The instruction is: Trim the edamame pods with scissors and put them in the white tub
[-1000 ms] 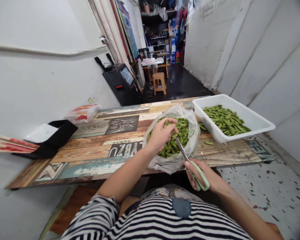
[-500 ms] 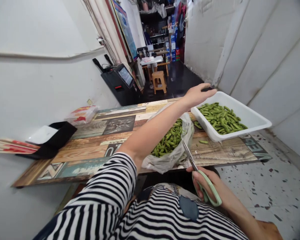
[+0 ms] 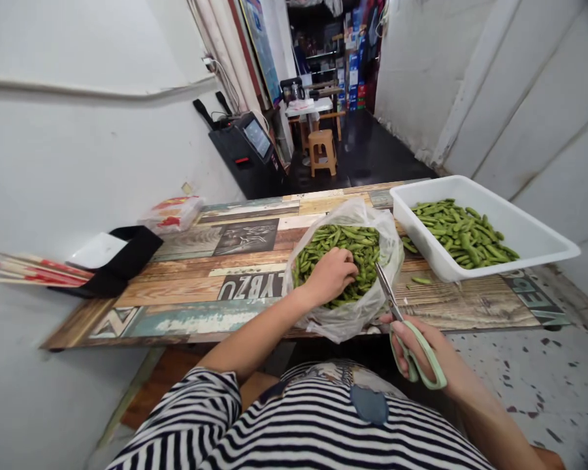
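My left hand (image 3: 334, 277) reaches into a translucent plastic bag (image 3: 389, 228) full of green edamame pods (image 3: 318, 243). Its fingers are curled down among the pods, and the fingertips are partly hidden there. At the bag's right front edge, my right hand (image 3: 424, 349) grips a pair of scissors (image 3: 419, 346) with pale green handles. The metal blades point up and away, their tips beside the bag's rim. To the right stands a white plastic tub (image 3: 534, 225) holding more edamame pods (image 3: 463, 235).
The wood-patterned table (image 3: 176, 284) has a few loose pods (image 3: 421, 281) between bag and tub. At its left are a black holder (image 3: 137, 251) with chopsticks (image 3: 39, 271) and a plastic-wrapped packet (image 3: 174, 212). A black touchscreen machine (image 3: 249, 153) stands behind the table.
My left hand has come back from above the white tub into the bag of pods. The scissors stay in my right hand. The view has shifted slightly left.
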The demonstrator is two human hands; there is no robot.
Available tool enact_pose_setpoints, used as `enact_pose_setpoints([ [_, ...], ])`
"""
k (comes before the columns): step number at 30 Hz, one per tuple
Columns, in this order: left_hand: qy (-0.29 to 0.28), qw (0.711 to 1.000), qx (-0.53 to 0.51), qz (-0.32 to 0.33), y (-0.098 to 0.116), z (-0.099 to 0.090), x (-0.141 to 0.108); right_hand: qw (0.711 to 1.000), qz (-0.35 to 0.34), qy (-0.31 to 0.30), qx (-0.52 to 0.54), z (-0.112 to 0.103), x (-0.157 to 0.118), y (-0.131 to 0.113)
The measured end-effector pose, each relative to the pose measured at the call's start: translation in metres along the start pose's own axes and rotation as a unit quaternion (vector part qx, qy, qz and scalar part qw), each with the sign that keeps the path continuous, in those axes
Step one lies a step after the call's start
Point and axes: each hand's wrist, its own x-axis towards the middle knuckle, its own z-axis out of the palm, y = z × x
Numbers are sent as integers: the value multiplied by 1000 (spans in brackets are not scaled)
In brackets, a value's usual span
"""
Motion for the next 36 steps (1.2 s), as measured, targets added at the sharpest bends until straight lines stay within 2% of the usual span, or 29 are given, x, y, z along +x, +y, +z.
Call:
enact_pose_setpoints([
  [3, 42, 982, -146, -109, 6, -1, -8, 998, -26, -32, -56, 1, -1, -5],
  [5, 34, 949, -256, -179, 8, -3, -13, 994, -32, -43, -90, 2, 0, -12],
  [7, 26, 922, -328, -205, 10, -4, -17, 991, -22, -47, -123, 3, 2, -20],
  [9, 34, 908, -359, -215, 11, -5, -19, 984, -23, -60, -166, 5, 4, -26],
  [13, 40, 897, -379, -223, 13, -9, -21, 976, -43, -71, -203, 9, 9, -30],
  [18, -10, 870, -433, -235, 15, -16, -24, 975, -45, -82, -202, 12, 8, -30],
  [24, -61, 874, -430, -217, 15, -27, -25, 970, -50, -85, -224, 14, 7, -32],
  [28, -92, 861, -450, -220, 14, -29, -26, 968, -63, -82, -230, 17, 10, -25],
  [31, -109, 839, -479, -233, 12, -28, -28, 974, -42, -69, -211, 18, 13, -20],
  [33, -100, 816, -511, -250, 10, -25, -29, 979, -26, -60, -193, 20, 14, -19],
  [36, -27, 762, -587, -271, 9, -19, -29, 985, -29, -60, -159, 21, 13, -23],
])
